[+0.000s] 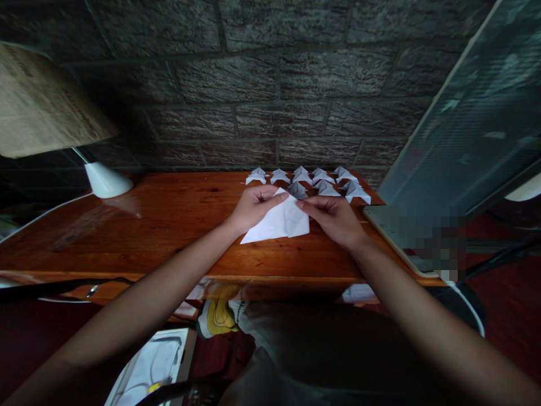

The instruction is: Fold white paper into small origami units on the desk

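Observation:
A white sheet of folded paper (276, 221) is held between both hands, just above the wooden table. Its lower left corner comes to a sharp point, and a crease runs down near its right part. My left hand (257, 207) pinches the upper left edge, thumb on top. At the upper right edge, my right hand (332, 217) grips the sheet between thumb and fingers. Right behind the hands stand several small folded-paper figures (324, 188) in two rows; the sheet and fingers partly cover the front row.
The wooden table (169, 225) runs along a dark brick wall (249, 73). A lamp with a white base (105, 179) stands at the left. On the right, a tablet-like device (391, 234) lies on the table's edge beside a ribbed panel (456, 129). Below is an open white box (186, 349).

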`<state>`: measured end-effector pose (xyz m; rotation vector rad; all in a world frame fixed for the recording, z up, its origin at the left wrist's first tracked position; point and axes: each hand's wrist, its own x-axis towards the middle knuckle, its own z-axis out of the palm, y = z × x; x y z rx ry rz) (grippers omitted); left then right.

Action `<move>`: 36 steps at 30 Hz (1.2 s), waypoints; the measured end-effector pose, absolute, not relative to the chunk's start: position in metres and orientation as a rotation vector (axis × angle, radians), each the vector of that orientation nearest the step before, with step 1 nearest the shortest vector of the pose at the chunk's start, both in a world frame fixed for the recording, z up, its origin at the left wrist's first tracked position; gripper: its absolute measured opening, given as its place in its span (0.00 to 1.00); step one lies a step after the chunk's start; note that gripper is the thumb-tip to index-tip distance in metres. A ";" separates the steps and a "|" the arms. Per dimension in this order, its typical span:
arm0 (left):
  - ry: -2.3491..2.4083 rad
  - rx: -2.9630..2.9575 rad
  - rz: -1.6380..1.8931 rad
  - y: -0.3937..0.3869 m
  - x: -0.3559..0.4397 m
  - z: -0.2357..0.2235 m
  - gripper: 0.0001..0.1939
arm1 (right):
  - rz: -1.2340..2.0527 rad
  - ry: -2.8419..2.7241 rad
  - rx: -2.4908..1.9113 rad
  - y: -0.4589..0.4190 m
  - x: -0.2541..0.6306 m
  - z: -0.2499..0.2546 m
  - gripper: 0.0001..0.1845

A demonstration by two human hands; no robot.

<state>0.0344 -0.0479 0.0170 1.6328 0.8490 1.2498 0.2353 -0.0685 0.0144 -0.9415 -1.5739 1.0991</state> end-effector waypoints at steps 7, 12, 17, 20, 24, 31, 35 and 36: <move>0.853 1.659 1.237 -0.047 0.033 0.017 0.20 | 1.018 -1.668 -0.951 -0.068 0.237 0.016 0.18; 0.830 1.622 1.207 -0.046 0.032 0.016 0.19 | 0.937 -1.683 -0.972 -0.066 0.239 0.013 0.18; 0.793 1.600 1.143 -0.044 0.031 0.012 0.19 | 0.944 -1.640 -0.982 -0.066 0.238 0.013 0.18; 0.793 1.607 1.176 -0.045 0.031 0.012 0.19 | 1.036 -1.605 -0.970 -0.068 0.239 0.016 0.17; 0.808 1.541 1.235 -0.046 0.032 0.014 0.19 | 1.173 -1.563 -0.965 -0.069 0.239 0.016 0.16; 0.817 1.527 1.256 -0.046 0.034 0.016 0.19 | 1.245 -1.436 -0.946 -0.069 0.237 0.015 0.15; 0.800 1.510 1.257 -0.046 0.034 0.016 0.19 | 1.236 -1.437 -0.945 -0.069 0.236 0.015 0.15; 0.794 1.512 1.257 -0.046 0.033 0.016 0.19 | 1.222 -1.443 -0.939 -0.069 0.236 0.014 0.15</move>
